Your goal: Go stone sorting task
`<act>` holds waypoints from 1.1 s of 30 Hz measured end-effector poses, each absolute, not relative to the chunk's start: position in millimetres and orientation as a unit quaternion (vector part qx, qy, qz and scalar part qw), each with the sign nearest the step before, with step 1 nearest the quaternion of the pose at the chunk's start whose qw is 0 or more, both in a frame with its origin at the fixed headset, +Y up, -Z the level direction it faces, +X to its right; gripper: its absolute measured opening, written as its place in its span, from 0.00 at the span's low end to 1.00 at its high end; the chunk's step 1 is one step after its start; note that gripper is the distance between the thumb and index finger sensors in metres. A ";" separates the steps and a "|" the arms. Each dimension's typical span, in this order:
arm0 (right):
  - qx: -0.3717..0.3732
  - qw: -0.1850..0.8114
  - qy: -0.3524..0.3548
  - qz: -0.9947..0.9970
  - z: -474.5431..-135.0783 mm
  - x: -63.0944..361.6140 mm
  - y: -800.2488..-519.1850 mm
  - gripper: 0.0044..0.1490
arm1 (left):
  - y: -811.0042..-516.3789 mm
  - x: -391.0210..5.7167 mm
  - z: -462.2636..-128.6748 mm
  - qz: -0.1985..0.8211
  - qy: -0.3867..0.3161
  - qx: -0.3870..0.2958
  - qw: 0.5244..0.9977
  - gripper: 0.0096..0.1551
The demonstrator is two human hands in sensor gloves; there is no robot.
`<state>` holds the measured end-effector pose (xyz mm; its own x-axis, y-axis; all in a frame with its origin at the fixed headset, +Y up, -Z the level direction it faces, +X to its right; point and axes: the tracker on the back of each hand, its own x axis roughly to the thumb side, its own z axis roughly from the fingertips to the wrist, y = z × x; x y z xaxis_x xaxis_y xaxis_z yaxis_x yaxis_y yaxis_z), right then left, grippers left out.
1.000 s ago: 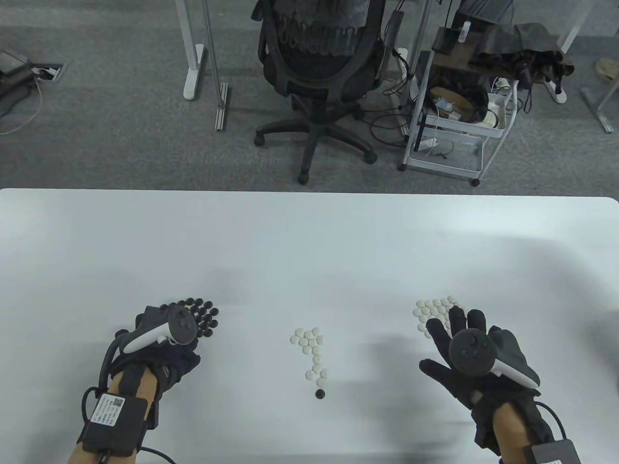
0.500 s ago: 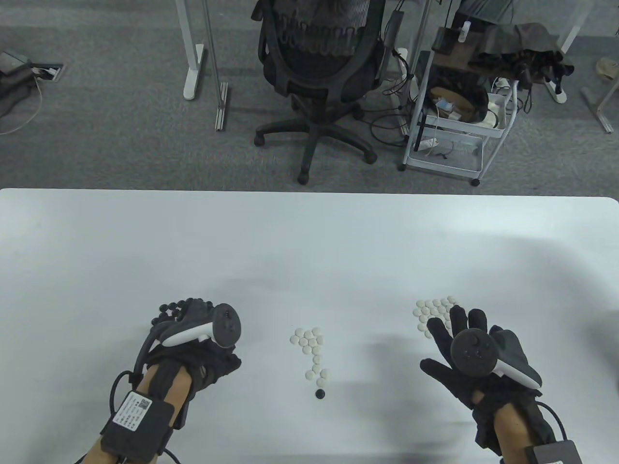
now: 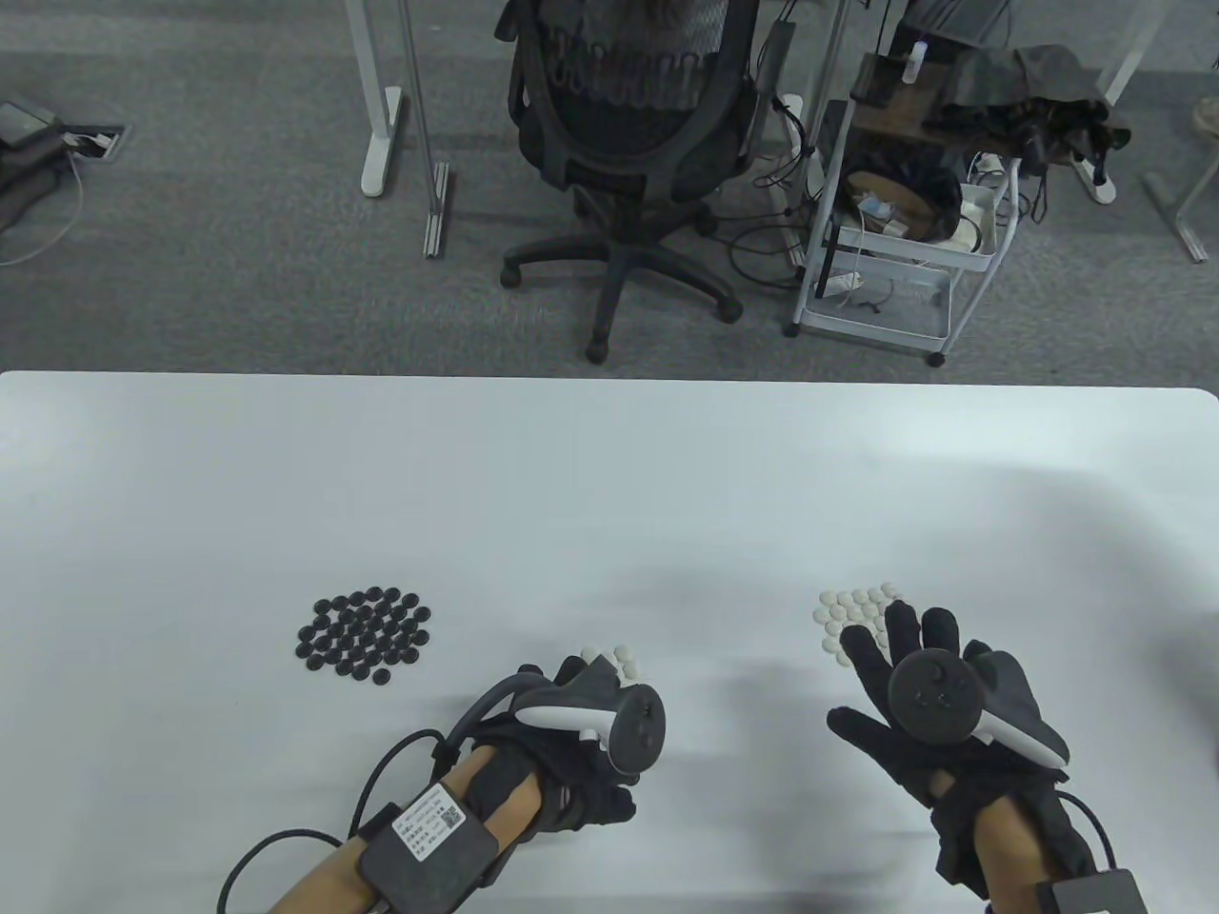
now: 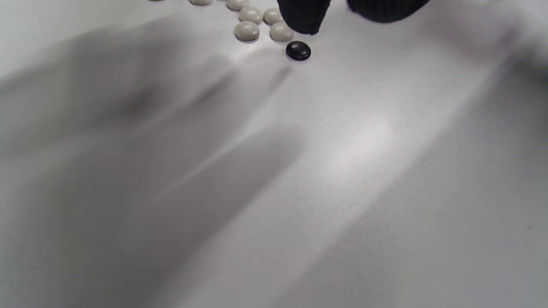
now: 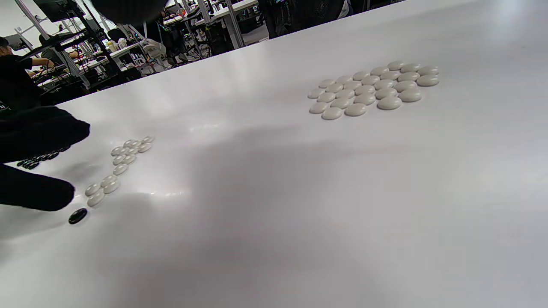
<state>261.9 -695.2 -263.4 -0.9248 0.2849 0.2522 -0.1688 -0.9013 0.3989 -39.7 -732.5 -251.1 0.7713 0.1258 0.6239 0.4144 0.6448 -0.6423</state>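
White table (image 3: 609, 476) stands on grey carpet (image 3: 238, 286); an office chair (image 3: 629, 143) and cart (image 3: 895, 248) lie beyond. Left hand (image 3: 571, 733) covers the middle white stones (image 4: 257, 23); grip cannot be told. Wrist views alone show the lone black stone (image 4: 298, 50) just beside its fingertip (image 4: 305, 19), untouched. Right hand (image 3: 938, 705), fingers spread, overlaps the sorted white group (image 5: 372, 89). Black group (image 3: 364, 633) lies left.

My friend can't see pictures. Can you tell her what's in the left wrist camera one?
One black stone lies on a white table, just beside a few white stones near the top edge. Dark gloved fingertips of the left hand hang right above them, touching nothing that shows.
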 end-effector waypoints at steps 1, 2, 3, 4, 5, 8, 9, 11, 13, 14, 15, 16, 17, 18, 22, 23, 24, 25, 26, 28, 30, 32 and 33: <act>0.154 0.118 0.188 0.963 -263.4 261.9 -695.1 0.52 | -737.0 -37.5 -249.8 -0.092 -0.328 -0.414 0.844 0.39; 0.154 0.118 0.188 0.963 -263.4 262.0 -695.1 0.52 | -741.6 -37.1 -248.4 -0.102 -0.327 -0.414 0.843 0.39; 0.154 0.118 0.188 0.963 -263.4 262.1 -695.0 0.51 | -744.5 -38.0 -247.4 -0.110 -0.325 -0.414 0.843 0.40; 0.153 0.118 0.188 0.963 -263.4 262.2 -695.0 0.52 | -749.2 -41.4 -245.3 -0.123 -0.322 -0.417 0.841 0.39; 0.153 0.118 0.189 0.963 -263.5 262.3 -695.2 0.52 | -751.3 -47.8 -243.4 -0.135 -0.320 -0.420 0.838 0.39; 0.152 0.116 0.192 0.963 -264.3 262.2 -696.2 0.52 | -746.4 -72.8 -242.0 -0.131 -0.293 -0.422 0.848 0.38; 0.151 0.115 0.194 0.962 -264.7 262.2 -697.2 0.51 | -743.5 -87.5 -243.3 -0.135 -0.273 -0.420 0.855 0.37; 0.150 0.114 0.196 0.962 -264.9 262.1 -698.1 0.52 | -741.6 -118.5 -248.4 -0.141 -0.225 -0.423 0.866 0.37; 0.149 0.114 0.196 0.962 -264.6 261.8 -697.8 0.51 | -741.7 -153.1 -256.7 -0.125 -0.174 -0.433 0.876 0.37; 0.149 0.114 0.196 0.963 -264.7 261.8 -697.9 0.52 | -741.9 -169.3 -261.0 -0.111 -0.149 -0.438 0.880 0.37; 0.150 0.114 0.195 0.963 -264.8 261.7 -698.0 0.52 | -742.0 -180.3 -264.1 -0.104 -0.132 -0.440 0.882 0.37; 0.149 0.114 0.195 0.963 -264.8 261.6 -698.0 0.52 | -742.2 -191.2 -267.3 -0.099 -0.113 -0.441 0.885 0.37; 0.149 0.113 0.196 0.963 -264.8 261.5 -698.4 0.52 | -742.8 -208.2 -272.6 -0.089 -0.084 -0.439 0.890 0.37; 0.149 0.113 0.196 0.963 -264.8 261.4 -698.4 0.52 | -743.5 -216.3 -275.4 -0.081 -0.071 -0.439 0.892 0.37; 0.149 0.112 0.197 0.962 -265.0 261.0 -698.7 0.51 | -745.7 -236.5 -285.6 -0.035 -0.040 -0.433 0.900 0.37; 0.149 0.111 0.199 0.962 -265.2 261.1 -699.1 0.52 | -746.4 -238.7 -288.4 -0.032 -0.035 -0.431 0.901 0.37; 0.148 0.111 0.200 0.962 -265.2 261.0 -699.2 0.52 | -747.0 -239.8 -290.3 -0.029 -0.032 -0.430 0.902 0.37; 0.148 0.111 0.200 0.962 -265.3 261.1 -699.3 0.52 | -747.5 -241.1 -292.9 -0.025 -0.027 -0.430 0.902 0.37; 0.148 0.111 0.201 0.962 -265.3 261.1 -699.1 0.52 | -747.6 -241.8 -294.5 -0.023 -0.025 -0.429 0.903 0.37; 0.148 0.113 0.199 0.962 -265.2 261.5 -698.2 0.52 | -748.2 -244.5 -298.6 -0.020 -0.016 -0.427 0.904 0.37; 0.148 0.115 0.197 0.962 -265.0 262.3 -697.0 0.52 | -748.4 -247.0 -302.3 -0.017 -0.006 -0.425 0.905 0.37; 0.147 0.117 0.197 0.962 -265.1 262.9 -696.5 0.52 | -747.9 -249.2 -305.4 -0.009 -0.001 -0.424 0.906 0.38; 0.147 0.117 0.197 0.962 -265.2 263.1 -696.5 0.52 | -746.7 -250.0 -306.5 -0.001 0.000 -0.423 0.906 0.38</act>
<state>263.1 -696.5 -265.2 -0.9292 0.2831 0.2376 -0.1670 -0.8952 0.4132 -250.0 -746.7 -306.5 1.0000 -0.0009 0.0015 0.0018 0.6420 -0.7667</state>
